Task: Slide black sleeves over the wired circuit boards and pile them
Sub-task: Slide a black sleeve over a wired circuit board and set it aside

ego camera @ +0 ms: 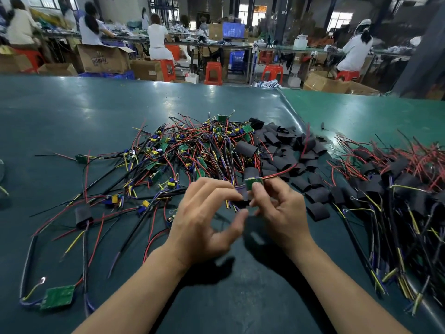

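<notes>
Upper left of the frame: you see an open cardboard box (pixel 103 59) on the floor beyond your worktop, with dark printed lettering on its side; the print is tilted and blurred and cannot be read with certainty. Upper centre: a blue screen (pixel 233 30) shows pale marks too small to read. Nothing else you face carries legible text.

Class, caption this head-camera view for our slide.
Both hands work a green circuit board into a black sleeve.
</notes>
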`<state>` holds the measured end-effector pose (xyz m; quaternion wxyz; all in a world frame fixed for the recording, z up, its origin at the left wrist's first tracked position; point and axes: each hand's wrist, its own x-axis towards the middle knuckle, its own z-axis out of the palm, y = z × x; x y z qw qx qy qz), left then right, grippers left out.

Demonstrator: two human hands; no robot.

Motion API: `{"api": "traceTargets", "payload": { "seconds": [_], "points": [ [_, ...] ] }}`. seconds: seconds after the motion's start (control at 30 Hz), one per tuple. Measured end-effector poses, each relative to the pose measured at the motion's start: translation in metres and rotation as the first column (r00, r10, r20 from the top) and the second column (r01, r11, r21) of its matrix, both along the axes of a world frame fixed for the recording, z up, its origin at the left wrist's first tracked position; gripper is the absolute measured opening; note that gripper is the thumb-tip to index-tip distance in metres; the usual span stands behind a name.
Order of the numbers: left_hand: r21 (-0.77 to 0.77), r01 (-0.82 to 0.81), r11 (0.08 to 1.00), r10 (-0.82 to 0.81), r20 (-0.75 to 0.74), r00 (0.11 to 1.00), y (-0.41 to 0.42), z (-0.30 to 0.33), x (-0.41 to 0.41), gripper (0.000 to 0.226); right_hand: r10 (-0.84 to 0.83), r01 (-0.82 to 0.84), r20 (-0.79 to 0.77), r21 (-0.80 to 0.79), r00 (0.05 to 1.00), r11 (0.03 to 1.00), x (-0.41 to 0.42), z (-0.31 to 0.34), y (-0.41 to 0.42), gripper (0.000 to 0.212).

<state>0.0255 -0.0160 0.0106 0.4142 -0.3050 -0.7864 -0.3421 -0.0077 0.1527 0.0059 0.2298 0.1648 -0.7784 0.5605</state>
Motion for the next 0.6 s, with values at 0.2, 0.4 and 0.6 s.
{"api": "traceTargets", "payload": {
  "seconds": [0.2,0.4,0.6],
  "points": [
    [-0.064,-0.23,0.971,0.239,0.269,0.933,-0.004,-0.008,-0.009,0.042,0.01,-0.006,0.037,-0.122,0.999,0.993,0.002,0.001,-0.001,0.029],
    [-0.203,-0.379,0.903,0.428,0.334,0.84,-0.009,-0.009,-0.012,0.02,0.03,-0.029,0.002,-0.243,1.0,0.97,0.006,0.006,-0.002,0.014],
    [-0.121,-0.496,0.86,0.506,0.335,0.795,-0.013,-0.007,-0.013,0.011,-0.124,0.093,-0.028,-0.5,0.992,0.861,0.002,0.014,0.005,0.013]
  ]
}}
